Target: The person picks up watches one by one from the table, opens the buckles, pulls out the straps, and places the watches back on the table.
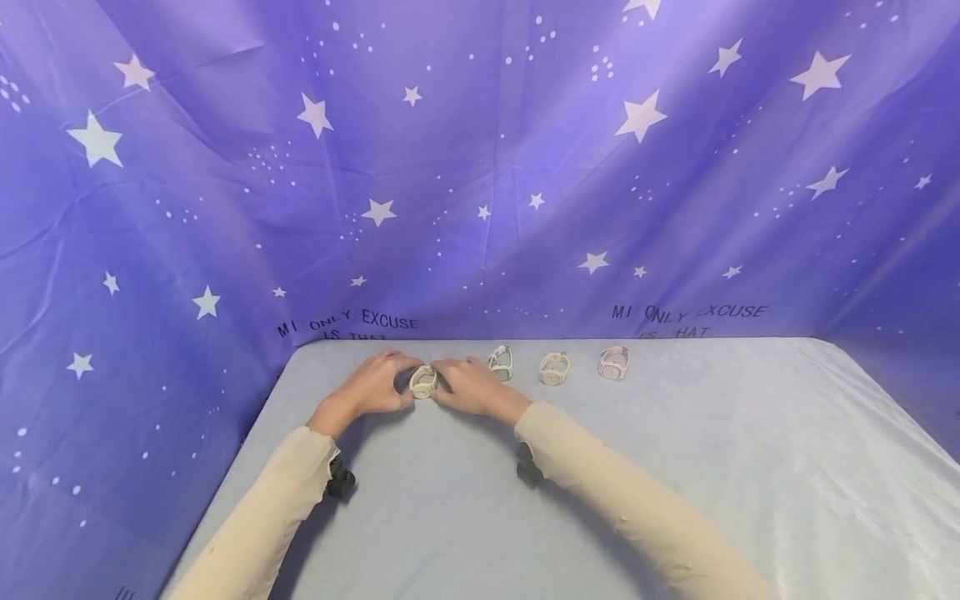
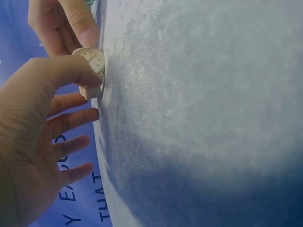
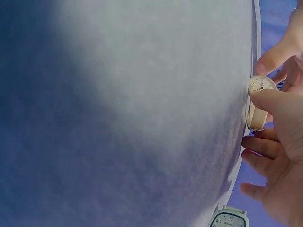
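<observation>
A cream wristwatch [image 1: 423, 382] with a round dial and a closed strap is on the table, between both hands. From its left side my left hand [image 1: 377, 383] pinches it; in the left wrist view the thumb lies at the edge of the dial [image 2: 93, 59], with the other fingers spread. My right hand [image 1: 471, 387] pinches the watch from the right, its thumb against the case in the right wrist view. The index fingertips are partly hidden behind the watch. Just beyond the right hand stands a pale green watch [image 1: 501, 364] with a squarish dial.
Right of the green watch, a second cream watch [image 1: 554, 369] and a pink watch [image 1: 614, 363] stand in a row near the table's back edge. A grey cloth covers the table [image 1: 450, 508]. Behind it hangs a purple star-patterned curtain [image 1: 480, 167].
</observation>
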The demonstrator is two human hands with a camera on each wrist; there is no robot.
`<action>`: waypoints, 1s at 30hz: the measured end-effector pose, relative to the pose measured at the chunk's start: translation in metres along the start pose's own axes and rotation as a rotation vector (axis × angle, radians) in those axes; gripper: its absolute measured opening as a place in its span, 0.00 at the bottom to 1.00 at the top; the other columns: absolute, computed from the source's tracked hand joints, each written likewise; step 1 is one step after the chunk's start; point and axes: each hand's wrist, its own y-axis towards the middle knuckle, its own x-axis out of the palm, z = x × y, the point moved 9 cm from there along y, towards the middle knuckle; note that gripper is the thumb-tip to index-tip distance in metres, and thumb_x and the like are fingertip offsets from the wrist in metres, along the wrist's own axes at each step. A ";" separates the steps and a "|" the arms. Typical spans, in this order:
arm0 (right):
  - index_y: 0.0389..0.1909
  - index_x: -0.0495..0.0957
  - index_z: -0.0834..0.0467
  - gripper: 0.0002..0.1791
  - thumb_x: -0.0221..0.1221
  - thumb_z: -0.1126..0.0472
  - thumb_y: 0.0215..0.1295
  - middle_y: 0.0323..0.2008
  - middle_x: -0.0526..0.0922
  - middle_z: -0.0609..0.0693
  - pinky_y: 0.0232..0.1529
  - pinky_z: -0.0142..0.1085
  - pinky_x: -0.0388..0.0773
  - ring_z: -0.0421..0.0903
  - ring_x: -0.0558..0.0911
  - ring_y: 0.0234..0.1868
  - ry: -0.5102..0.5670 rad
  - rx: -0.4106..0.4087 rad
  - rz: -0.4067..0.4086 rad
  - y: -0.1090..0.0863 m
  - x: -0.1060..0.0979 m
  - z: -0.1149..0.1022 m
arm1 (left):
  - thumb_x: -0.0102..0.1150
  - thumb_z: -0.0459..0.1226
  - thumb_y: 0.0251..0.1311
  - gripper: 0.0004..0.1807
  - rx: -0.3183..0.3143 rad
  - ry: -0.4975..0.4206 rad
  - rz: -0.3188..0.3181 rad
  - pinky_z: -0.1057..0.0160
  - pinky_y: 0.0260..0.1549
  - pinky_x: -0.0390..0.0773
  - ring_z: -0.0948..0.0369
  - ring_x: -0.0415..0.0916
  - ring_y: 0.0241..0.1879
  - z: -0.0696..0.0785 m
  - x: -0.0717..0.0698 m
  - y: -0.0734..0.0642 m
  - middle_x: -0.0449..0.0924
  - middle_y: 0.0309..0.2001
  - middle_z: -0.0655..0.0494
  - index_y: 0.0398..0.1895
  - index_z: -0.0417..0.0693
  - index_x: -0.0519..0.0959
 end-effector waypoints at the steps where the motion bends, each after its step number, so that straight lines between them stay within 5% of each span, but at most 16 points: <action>1: 0.69 0.70 0.62 0.31 0.58 0.48 0.73 0.66 0.79 0.57 0.69 0.53 0.72 0.54 0.78 0.66 0.001 -0.007 0.004 0.000 -0.001 -0.001 | 0.69 0.37 0.47 0.35 0.000 -0.003 0.001 0.36 0.65 0.72 0.41 0.74 0.64 0.000 0.000 0.000 0.82 0.60 0.43 0.64 0.42 0.78; 8: 0.68 0.71 0.62 0.29 0.59 0.51 0.73 0.61 0.82 0.58 0.64 0.47 0.79 0.55 0.84 0.58 0.055 -0.027 0.024 -0.003 -0.006 -0.003 | 0.69 0.34 0.46 0.30 0.041 -0.086 0.041 0.40 0.65 0.74 0.41 0.78 0.60 0.003 -0.003 0.003 0.84 0.56 0.42 0.58 0.37 0.80; 20: 0.68 0.72 0.62 0.28 0.63 0.56 0.70 0.58 0.84 0.59 0.58 0.45 0.83 0.54 0.87 0.51 0.155 -0.100 0.103 -0.016 -0.023 -0.004 | 0.70 0.31 0.49 0.29 -0.022 -0.289 0.057 0.44 0.58 0.81 0.46 0.84 0.52 0.006 -0.009 0.004 0.86 0.51 0.42 0.58 0.37 0.79; 26: 0.70 0.71 0.61 0.31 0.65 0.56 0.68 0.60 0.84 0.58 0.56 0.45 0.84 0.52 0.87 0.44 0.194 -0.110 0.169 -0.032 -0.041 0.001 | 0.71 0.31 0.48 0.28 -0.017 -0.329 0.080 0.42 0.56 0.80 0.49 0.84 0.48 0.022 -0.021 0.006 0.86 0.50 0.42 0.57 0.39 0.80; 30: 0.69 0.73 0.59 0.32 0.68 0.57 0.66 0.61 0.82 0.58 0.61 0.48 0.81 0.54 0.87 0.53 0.229 -0.101 0.251 -0.044 -0.063 0.005 | 0.72 0.29 0.48 0.28 0.033 -0.349 0.117 0.41 0.58 0.80 0.49 0.84 0.49 0.043 -0.037 0.009 0.86 0.51 0.42 0.56 0.41 0.80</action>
